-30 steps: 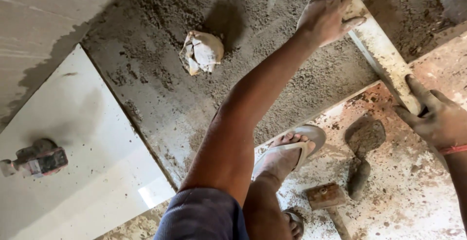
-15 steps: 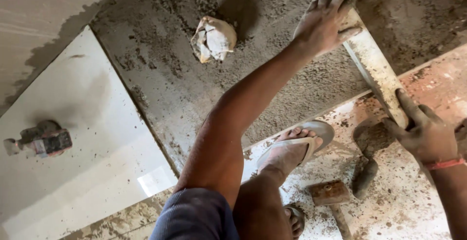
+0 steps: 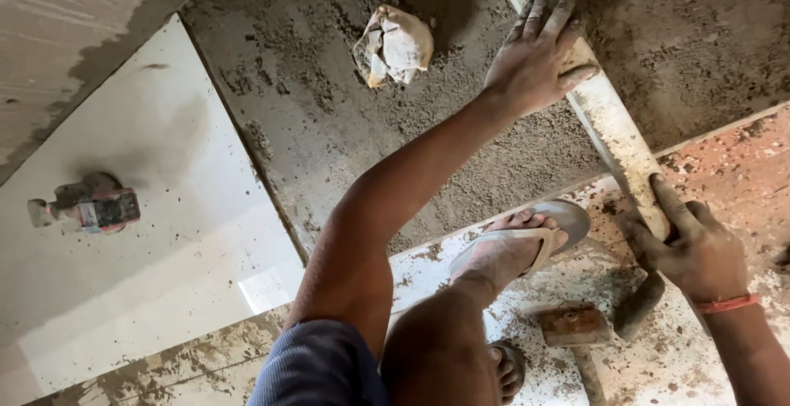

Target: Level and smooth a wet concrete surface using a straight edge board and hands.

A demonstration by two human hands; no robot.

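A long pale straightedge (image 3: pixel 613 130) lies across the grey mortar bed (image 3: pixel 329 118), running from the top centre down to the right. My left hand (image 3: pixel 535 52) presses palm down on its far part, fingers spread over the bar. My right hand (image 3: pixel 695 245), with a red band at the wrist, grips the near end where it meets the spattered reddish floor. My foot in a grey flip-flop (image 3: pixel 514 245) rests between my arms.
A crumpled whitish wad (image 3: pixel 395 44) sits on the mortar left of the bar. A large white tile (image 3: pixel 148 241) lies at the left with a dusty power tool (image 3: pixel 86 204) on it. A hammer (image 3: pixel 576 328) and a trowel (image 3: pixel 638 303) lie by my foot.
Both hands have slid the straightedge across the mortar, closer to the crumpled wad and towards me. The view has shifted a little.
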